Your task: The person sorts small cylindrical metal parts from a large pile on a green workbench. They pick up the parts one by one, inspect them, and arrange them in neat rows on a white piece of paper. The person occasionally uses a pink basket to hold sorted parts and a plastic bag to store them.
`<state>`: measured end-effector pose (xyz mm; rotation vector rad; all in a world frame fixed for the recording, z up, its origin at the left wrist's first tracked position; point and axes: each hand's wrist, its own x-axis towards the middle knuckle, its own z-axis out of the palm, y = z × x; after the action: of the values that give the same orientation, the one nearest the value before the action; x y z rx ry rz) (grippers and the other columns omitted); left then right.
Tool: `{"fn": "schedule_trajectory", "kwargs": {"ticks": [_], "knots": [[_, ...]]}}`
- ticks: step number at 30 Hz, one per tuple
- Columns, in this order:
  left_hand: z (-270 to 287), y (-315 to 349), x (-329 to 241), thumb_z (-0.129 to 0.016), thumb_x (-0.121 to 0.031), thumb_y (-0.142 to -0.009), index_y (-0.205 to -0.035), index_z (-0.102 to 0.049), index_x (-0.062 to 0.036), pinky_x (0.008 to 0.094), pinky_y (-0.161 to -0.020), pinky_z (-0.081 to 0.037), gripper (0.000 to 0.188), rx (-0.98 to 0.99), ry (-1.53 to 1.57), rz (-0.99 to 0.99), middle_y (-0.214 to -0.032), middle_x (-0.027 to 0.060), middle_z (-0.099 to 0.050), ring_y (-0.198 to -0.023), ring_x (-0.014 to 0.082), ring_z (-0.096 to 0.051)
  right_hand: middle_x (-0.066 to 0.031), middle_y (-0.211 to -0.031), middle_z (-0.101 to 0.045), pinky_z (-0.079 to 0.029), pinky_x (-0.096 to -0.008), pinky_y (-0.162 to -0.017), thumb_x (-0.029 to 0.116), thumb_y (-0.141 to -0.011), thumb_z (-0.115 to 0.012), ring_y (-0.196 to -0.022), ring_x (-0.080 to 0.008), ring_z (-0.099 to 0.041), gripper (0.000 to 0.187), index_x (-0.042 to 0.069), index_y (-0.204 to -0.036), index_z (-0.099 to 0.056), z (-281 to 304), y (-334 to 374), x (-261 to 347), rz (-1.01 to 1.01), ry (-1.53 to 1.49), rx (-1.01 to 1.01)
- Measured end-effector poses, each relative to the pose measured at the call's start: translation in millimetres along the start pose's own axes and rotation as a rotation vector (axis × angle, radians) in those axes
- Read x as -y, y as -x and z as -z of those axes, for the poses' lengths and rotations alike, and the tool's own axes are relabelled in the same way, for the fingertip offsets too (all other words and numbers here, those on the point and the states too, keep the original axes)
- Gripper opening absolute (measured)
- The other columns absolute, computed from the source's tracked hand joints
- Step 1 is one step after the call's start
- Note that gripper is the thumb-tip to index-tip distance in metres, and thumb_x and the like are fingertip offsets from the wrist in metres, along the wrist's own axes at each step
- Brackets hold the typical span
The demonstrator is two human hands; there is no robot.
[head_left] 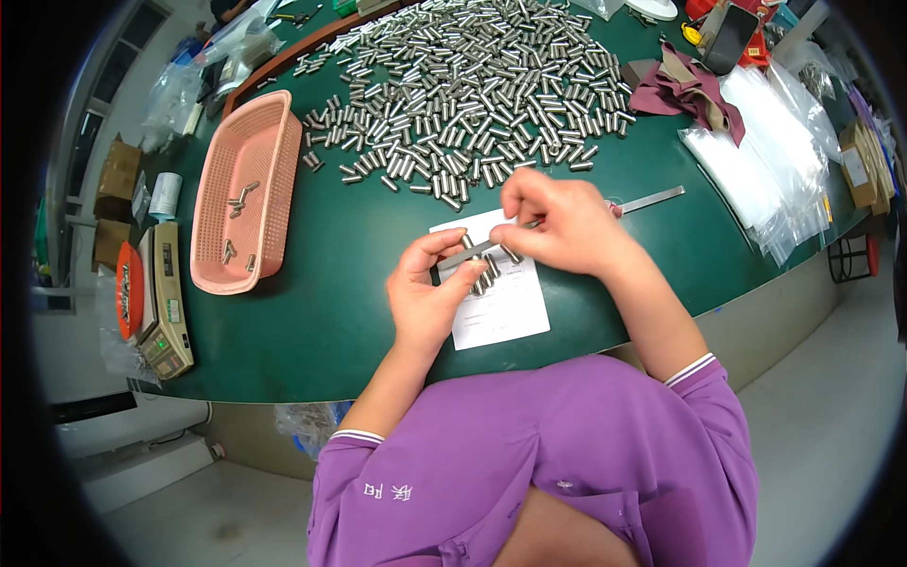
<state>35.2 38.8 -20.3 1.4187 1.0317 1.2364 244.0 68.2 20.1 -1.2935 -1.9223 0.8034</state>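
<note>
Grasping 1 metal strip (472, 252) w/ L hand (421, 288), we can't tell grip of R hand (570, 225); adj. pins (488, 275) part. hidden. Qty.: 1 basket (290, 189).

Shiny metal cylinders (483, 277) (bunched), flat grey strip (467, 255) alongside

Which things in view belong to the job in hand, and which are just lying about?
Likely in the job:
- left hand, holding metal pins and a metal strip
- right hand, close by
- pin pile
- pink basket

Apparently just lying about:
- dark phone
- maroon cloth
- clear plastic bags
</note>
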Motion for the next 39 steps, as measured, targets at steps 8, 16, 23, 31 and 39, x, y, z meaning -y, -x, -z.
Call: {"fn": "schedule_trajectory", "kwargs": {"ticks": [8,16,23,31,39], "knots": [[1.5,2.2,5.4,-0.081,0.002,-0.076,-0.113,-0.065,0.0004,0.0276,-0.088,-0.051,0.040,-0.047,0.145,0.037,-0.103,0.0067,-0.069,-0.095,0.0125,-0.063,-0.0059,-0.072,-0.067,-0.050,-0.0384,-0.058,0.034,-0.080,-0.074,-0.064,-0.0267,-0.066,0.030,0.012,-0.089,-0.057,10.4,-1.8,-3.1,-0.040,-0.031,0.034],[5.5,-2.0,1.2,-0.069,0.005,-0.086,-0.123,-0.056,0.0018,0.0291,-0.090,-0.051,0.039,0.010,0.317,0.048,-0.103,0.0098,-0.068,-0.098,0.0170,-0.066,-0.0003,-0.059,-0.058,-0.044,-0.0264,-0.055,0.017,-0.076,-0.078,-0.054,-0.0099,-0.055,0.028,0.007,-0.087,-0.054,22.8,-3.5,-11.9,-0.016,0.031,-0.074],[1.0,-0.9,6.1,-0.071,0.006,-0.085,-0.124,-0.057,0.0027,0.0287,-0.094,-0.051,0.042,0.003,0.288,0.136,-0.109,0.0114,-0.068,-0.102,0.0173,-0.065,-0.0027,-0.070,-0.064,-0.050,-0.0345,-0.061,0.034,-0.079,-0.076,-0.065,-0.0208,-0.066,0.031,0.012,-0.091,-0.057,-2.2,-0.3,3.7,-0.001,-0.070,0.005],[9.6,-2.5,7.3,-0.067,-0.003,-0.092,-0.128,-0.055,0.0009,0.0301,-0.093,-0.048,0.039,0.079,0.421,0.051,-0.106,0.0115,-0.069,-0.104,0.0162,-0.063,-0.0030,-0.064,-0.063,-0.047,-0.0346,-0.058,0.032,-0.082,-0.073,-0.061,-0.0201,-0.063,0.027,0.012,-0.092,-0.058,24.7,-5.7,-16.7,-0.121,0.042,-0.087],[43.6,18.1,-11.1,-0.076,-0.005,-0.079,-0.111,-0.067,-0.0039,0.0337,-0.093,-0.047,0.033,-0.002,-0.441,-0.119,-0.107,0.0075,-0.066,-0.102,0.0199,-0.060,-0.0082,-0.081,-0.066,-0.051,-0.0412,-0.070,0.025,-0.085,-0.068,-0.078,-0.0297,-0.065,0.018,0.008,-0.087,-0.065,10.0,-2.4,-27.0,-0.052,0.275,-0.165]]}}
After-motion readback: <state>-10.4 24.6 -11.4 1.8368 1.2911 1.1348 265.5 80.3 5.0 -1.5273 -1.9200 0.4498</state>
